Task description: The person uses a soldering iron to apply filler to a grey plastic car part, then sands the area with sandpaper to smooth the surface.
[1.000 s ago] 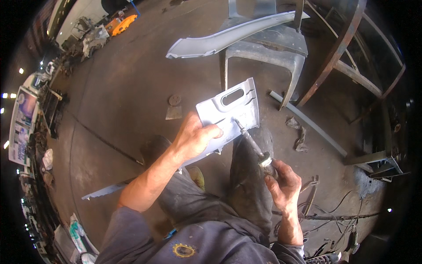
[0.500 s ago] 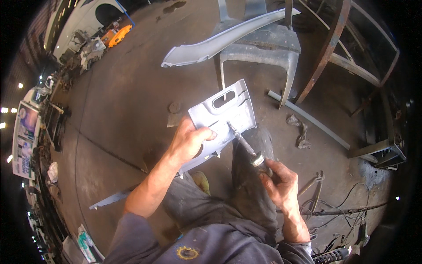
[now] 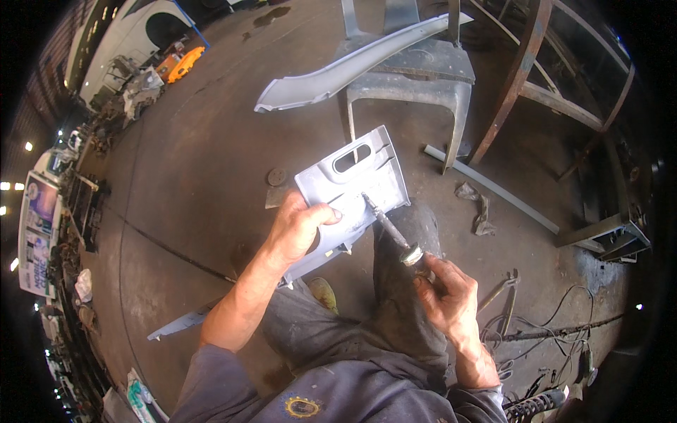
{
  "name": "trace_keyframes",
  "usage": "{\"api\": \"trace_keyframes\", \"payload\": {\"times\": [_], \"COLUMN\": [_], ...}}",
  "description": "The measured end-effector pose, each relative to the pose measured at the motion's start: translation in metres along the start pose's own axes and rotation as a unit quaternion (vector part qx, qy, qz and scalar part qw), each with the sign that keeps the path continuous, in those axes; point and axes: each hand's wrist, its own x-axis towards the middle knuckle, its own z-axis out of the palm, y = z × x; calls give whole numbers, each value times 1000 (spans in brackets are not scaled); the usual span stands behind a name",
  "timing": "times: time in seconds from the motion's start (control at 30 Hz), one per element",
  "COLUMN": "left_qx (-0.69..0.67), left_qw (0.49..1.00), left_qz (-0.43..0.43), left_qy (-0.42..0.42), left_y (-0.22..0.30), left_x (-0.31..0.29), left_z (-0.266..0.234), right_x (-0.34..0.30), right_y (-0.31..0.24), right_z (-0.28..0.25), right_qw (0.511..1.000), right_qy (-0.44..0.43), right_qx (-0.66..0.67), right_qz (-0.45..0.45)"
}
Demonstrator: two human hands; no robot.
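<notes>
My left hand (image 3: pixel 296 229) grips a light grey plastic trim panel (image 3: pixel 384 173) by its left edge, with the thumb lying on the upper face. The panel is tilted above my lap and has an oval slot near its far end. In my right hand (image 3: pixel 451 295) is a soldering iron (image 3: pixel 388 225), the fingers wrapped round its handle below a metal collar. Its tip meets the panel's face, a little below the slot. My palm and fingers hide most of the handle.
A long grey trim piece (image 3: pixel 310 86) lies across a worn plastic chair (image 3: pixel 416 88) ahead. Rusty metal frames (image 3: pixel 518 84) stand at right, near a grey strip (image 3: pixel 493 189) on the floor. Pliers (image 3: pixel 509 299) and loose cables (image 3: pixel 557 335) lie at lower right. Another jagged panel (image 3: pixel 180 323) lies left.
The view has shifted slightly. Both hands keep their grips, and the iron's tip stays at about the same spot on the panel.
</notes>
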Motion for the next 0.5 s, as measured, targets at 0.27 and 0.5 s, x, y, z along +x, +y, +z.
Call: {"api": "trace_keyframes", "payload": {"times": [0.27,0.5], "left_qx": [-2,-18], "left_qw": [1000,999], "left_qz": [4,3], "left_qy": [2,27], "left_y": [0,2], "left_x": [1,3], "left_z": [-3,1], "right_x": [-2,0], "right_y": [-5,9], "right_z": [-4,1], "right_qw": [1000,998], "right_qy": [-17,19], "right_qx": [-2,57], "right_qz": [12,30]}}
